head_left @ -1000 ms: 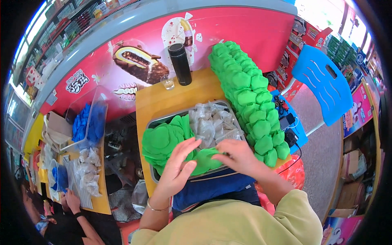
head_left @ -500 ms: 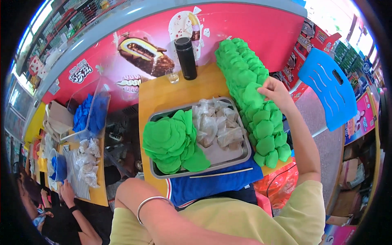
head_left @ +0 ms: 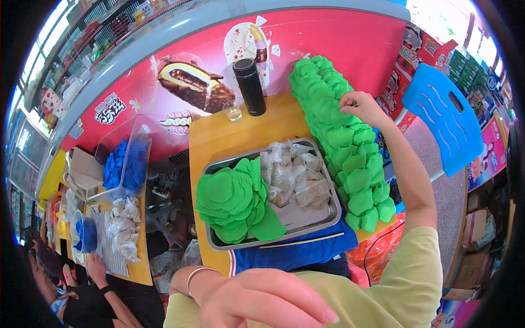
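My left hand, with a silver bangle at the wrist, is held over my lap in front of the tray. Its fingers are stretched loosely, holding nothing visible. Over a long heap of rounded green pouches, my right hand has its fingers bent together. Its fingertips are just above the pouches; anything between them is hidden. The metal tray bears a pile of flat green pieces on its left and several clear plastic packets of greyish-beige contents on its right.
A black bottle and a small clear cup stand behind the tray. A thin stick lies on blue cloth at the table's front. A blue chair stands right. At the left table, another person's hand is near a blue-filled tub.
My left hand has come into view from below and spread its fingers. My right hand has shifted slightly up and left from the green pouch it was touching.
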